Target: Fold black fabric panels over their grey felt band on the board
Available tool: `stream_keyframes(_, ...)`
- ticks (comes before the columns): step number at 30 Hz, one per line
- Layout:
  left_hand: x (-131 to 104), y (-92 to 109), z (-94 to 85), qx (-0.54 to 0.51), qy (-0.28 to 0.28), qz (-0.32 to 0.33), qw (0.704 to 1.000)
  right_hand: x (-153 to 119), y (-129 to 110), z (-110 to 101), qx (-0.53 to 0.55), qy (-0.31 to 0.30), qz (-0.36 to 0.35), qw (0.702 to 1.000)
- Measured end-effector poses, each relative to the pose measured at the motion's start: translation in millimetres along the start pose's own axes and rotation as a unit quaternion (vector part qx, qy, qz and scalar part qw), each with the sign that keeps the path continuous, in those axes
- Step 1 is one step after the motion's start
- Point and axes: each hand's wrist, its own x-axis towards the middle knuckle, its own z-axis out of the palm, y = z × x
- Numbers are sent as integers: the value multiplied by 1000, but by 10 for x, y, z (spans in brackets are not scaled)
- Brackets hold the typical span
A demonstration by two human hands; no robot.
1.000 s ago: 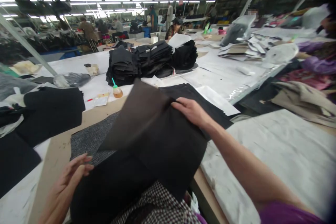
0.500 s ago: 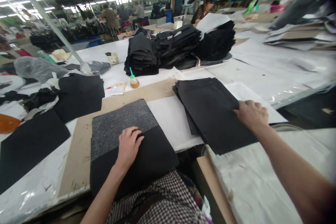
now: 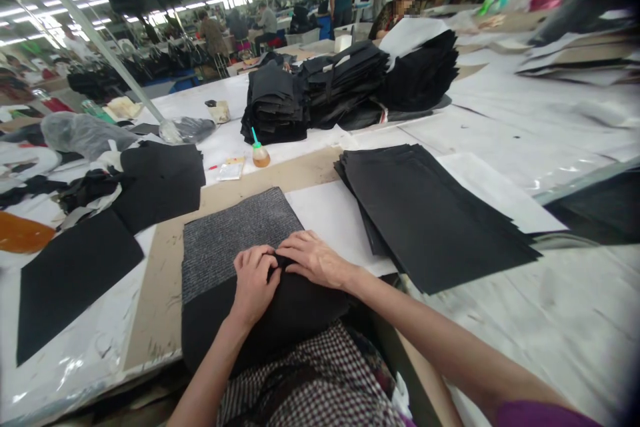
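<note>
1. Your right hand has left the black stack and joined your left hand, so both meet at the black cloth's edge
2. That cloth lies before you, nearer than the grey cloth
3. Fingers half curled; whether they pinch, I cannot tell
4. Your hands partly hide that edge

White worktop: tan board with ribbed grey fabric on it; black sheet stack right, black bundles behind.
</note>
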Motion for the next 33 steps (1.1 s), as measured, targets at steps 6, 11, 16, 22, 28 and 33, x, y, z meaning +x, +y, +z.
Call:
stream_keyframes(6, -88, -75, -66, -36, -45, 43, 997, 115, 125, 6, -25, -60, 24, 998)
stream_keyframes(11, -21, -201, -55, -80, -35, -61, 994, 99, 313, -75, 59, -61, 63, 994)
stream_keyframes(16, 76, -209, 4, -52, -42, -31, 997, 40, 496, -27, 121, -31, 91, 988)
stream_keyframes(22, 88, -228, 117, 14, 4, 8, 1000, -19, 607, 58, 122, 7, 76, 990)
stream_keyframes(28, 93, -248, 107, 45, -19, 54, 997, -15, 644, 34, 90, -3, 53, 994)
stream_keyframes(33, 95, -195, 52, 97, -32, 93, 990, -7, 659, 28, -10, -33, -4, 999)
